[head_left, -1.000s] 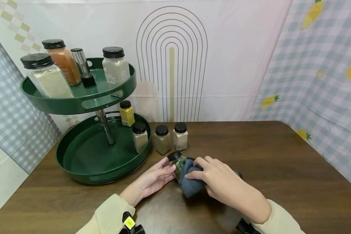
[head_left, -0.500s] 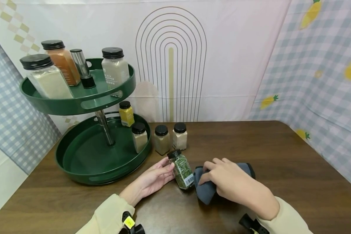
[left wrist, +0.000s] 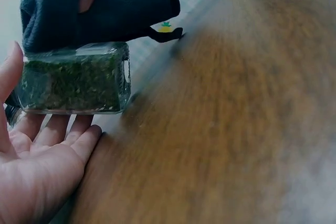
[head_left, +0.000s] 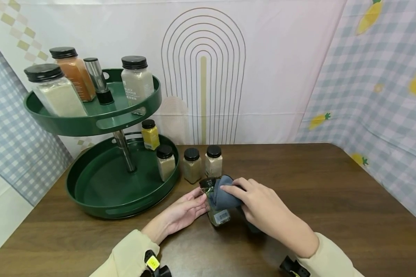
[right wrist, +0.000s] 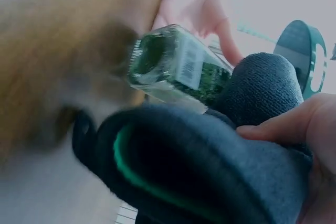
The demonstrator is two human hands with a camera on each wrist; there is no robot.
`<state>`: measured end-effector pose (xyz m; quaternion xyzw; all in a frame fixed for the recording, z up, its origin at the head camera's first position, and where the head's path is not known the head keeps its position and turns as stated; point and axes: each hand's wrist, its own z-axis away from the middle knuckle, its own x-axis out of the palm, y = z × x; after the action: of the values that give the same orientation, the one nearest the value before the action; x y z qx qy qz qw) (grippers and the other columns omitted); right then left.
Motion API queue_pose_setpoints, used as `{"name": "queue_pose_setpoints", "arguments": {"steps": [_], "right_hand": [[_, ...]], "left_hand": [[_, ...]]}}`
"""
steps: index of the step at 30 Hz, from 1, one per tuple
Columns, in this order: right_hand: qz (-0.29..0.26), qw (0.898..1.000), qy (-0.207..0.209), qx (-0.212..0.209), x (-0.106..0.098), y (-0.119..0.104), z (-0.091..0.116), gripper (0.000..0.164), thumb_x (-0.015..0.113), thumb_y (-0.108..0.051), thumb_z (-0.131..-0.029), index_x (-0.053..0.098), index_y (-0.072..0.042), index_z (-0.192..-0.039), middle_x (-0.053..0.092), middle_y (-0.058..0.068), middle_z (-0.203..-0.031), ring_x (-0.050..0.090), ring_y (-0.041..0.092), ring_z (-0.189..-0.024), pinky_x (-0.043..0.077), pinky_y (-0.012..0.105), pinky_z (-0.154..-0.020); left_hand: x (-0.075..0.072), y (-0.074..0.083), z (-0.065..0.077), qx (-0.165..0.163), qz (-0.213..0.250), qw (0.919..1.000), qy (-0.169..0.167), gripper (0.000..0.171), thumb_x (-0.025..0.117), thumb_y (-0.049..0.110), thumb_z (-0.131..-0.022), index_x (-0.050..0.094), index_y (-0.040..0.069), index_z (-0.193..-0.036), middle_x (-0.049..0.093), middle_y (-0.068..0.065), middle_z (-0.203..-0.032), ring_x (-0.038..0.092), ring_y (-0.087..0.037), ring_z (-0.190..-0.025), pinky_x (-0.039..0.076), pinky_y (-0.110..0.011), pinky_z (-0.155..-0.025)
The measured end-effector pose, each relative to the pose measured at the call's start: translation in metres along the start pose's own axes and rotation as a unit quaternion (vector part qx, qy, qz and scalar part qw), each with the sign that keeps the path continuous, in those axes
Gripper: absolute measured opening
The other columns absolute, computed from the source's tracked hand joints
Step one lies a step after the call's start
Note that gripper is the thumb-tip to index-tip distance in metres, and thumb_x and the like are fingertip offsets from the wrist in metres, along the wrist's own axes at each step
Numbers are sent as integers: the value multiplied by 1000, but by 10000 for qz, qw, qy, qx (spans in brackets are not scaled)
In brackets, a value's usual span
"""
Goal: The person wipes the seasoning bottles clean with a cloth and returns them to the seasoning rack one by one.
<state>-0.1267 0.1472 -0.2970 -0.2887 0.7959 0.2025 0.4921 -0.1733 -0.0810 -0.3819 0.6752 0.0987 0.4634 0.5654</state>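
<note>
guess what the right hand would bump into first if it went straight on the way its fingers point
Likely the jar of green herbs, since the blue-grey cloth in the right hand lies against it; the left hand seems next, though depth is hard to judge.

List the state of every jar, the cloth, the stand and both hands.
Herb jar: tilted, capped
Cloth: folded over, against the herb jar
Left hand: gripping the herb jar
Right hand: gripping the cloth
Stand: upright, loaded
Yellow jar: upright, capped
Pale lower-tier jar: upright, capped
Left table jar: upright, capped
Right table jar: upright, capped
Orange jar: upright, capped
Cream jar: upright, capped
Black pepper jar: upright, capped
</note>
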Motion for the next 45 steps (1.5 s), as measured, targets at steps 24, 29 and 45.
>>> {"name": "queue_pose_setpoints", "arguments": {"steps": [24,29,45], "right_hand": [[-180,9745,-2168,-552,-14,1,6,44,66,8,-73,70,-28,-97,61,-6,-92,55,17,-85,46,36,-74],[72,9898,-1378,-343,-21,6,6,45,62,8,-71,70,-26,-101,62,-4,-96,57,18,-87,48,37,-74],[-42,9997,126,-213,-4,2,0,53,62,8,-72,63,-19,-117,62,-2,-110,61,17,-91,52,33,-73]], "left_hand": [[2,-1,1,69,-161,9997,186,74,55,12,-93,6,4,-148,21,-20,-150,40,-16,-127,21,-39,-114],[2,-1,0,121,-106,9997,158,73,56,11,-93,8,4,-148,23,-20,-149,42,-15,-126,21,-39,-114],[5,2,1,-107,-861,9962,90,68,59,12,-90,21,5,-146,25,-16,-150,36,-16,-130,18,-38,-114]]}}
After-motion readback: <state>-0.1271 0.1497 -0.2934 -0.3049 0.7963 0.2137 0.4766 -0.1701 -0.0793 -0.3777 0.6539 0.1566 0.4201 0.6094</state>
